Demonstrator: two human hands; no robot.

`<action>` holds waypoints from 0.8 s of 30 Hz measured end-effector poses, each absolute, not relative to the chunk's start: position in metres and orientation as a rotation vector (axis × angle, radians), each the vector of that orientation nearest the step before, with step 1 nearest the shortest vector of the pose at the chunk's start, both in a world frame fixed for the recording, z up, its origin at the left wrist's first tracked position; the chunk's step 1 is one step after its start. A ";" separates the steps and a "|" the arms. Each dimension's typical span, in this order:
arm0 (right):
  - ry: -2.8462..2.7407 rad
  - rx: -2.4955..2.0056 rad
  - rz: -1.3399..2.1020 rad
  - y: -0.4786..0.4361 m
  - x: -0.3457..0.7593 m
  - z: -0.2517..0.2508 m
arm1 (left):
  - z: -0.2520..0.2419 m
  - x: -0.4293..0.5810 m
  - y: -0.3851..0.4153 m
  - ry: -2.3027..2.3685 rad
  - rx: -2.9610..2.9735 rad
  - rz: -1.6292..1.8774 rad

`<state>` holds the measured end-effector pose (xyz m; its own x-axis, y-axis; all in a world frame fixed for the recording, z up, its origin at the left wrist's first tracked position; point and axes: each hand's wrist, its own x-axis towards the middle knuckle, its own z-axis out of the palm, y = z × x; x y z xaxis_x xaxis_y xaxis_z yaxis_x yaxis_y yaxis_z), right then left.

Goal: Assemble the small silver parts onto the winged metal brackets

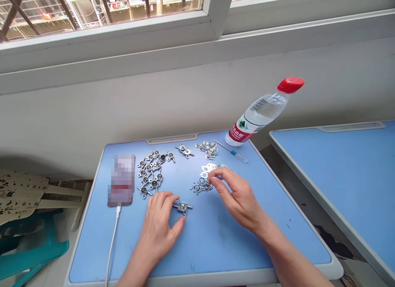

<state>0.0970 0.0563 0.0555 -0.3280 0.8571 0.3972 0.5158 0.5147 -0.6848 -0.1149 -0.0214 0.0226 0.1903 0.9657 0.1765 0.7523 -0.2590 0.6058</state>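
Note:
My left hand [160,221] rests on the blue table with thumb and fingers curled around a small metal fitting [183,207] that has side stems and a loop. My right hand [236,194] hovers beside a pile of tiny screws [201,187], its thumb and forefinger pinched together; whatever they hold is too small to make out. Flat metal plates [208,169] lie just behind those fingertips, partly covered by the hand. To the left is a cluster of round-bodied metal fittings [154,167] with dark centres. Another fitting [185,150] lies apart at the back, left of some small disc-headed metal pieces [207,149].
A water bottle [257,116] with a red cap stands at the back right, near a thin screwdriver [233,151]. At the left lies a phone [121,182] with a white cable [112,237]. A second blue table [339,171] stands to the right, across a gap.

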 end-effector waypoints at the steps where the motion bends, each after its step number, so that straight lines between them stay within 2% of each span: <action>1: -2.037 -1.129 0.544 0.058 0.099 0.056 | 0.020 -0.114 -0.021 1.636 2.098 0.757; 8: -2.326 -1.145 0.524 0.060 0.106 0.048 | 0.016 -0.112 -0.018 1.756 2.148 0.776; 18: -2.744 -1.100 0.506 0.041 0.084 0.042 | 0.022 -0.105 -0.016 1.631 2.297 0.770; 24: -2.813 -1.109 0.461 0.036 0.078 0.036 | 0.021 -0.106 -0.015 1.638 2.307 0.786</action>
<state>0.0781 0.0359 0.0357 -0.7340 0.6783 -0.0331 0.6534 0.6921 -0.3068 -0.1059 -0.0151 0.0213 0.2422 0.9219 0.3025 0.8128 -0.3630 0.4556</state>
